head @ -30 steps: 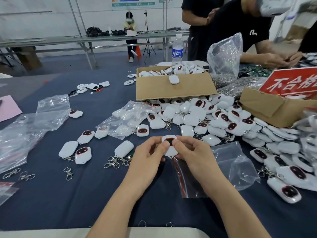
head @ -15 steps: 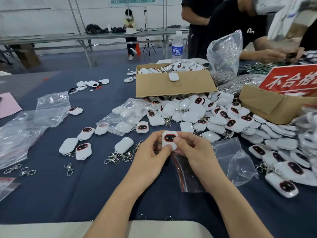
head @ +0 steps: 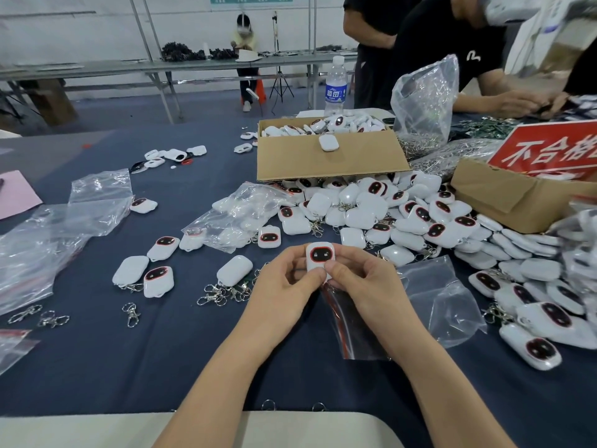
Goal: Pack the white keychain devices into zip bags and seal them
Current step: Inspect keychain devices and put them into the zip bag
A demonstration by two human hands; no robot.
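left hand (head: 288, 281) and right hand (head: 361, 282) pinch our keychain device (head: 319, 255) | risk: zip bag (head: 433, 299) lies flat beneath — we may fumble its mouth

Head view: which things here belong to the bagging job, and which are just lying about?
Job: white device pinched by left hand and right hand; zip bag under the right hand; pile of loose devices; filled bag.
Lying about: water bottle; red sign; pink paper; loose clasps.
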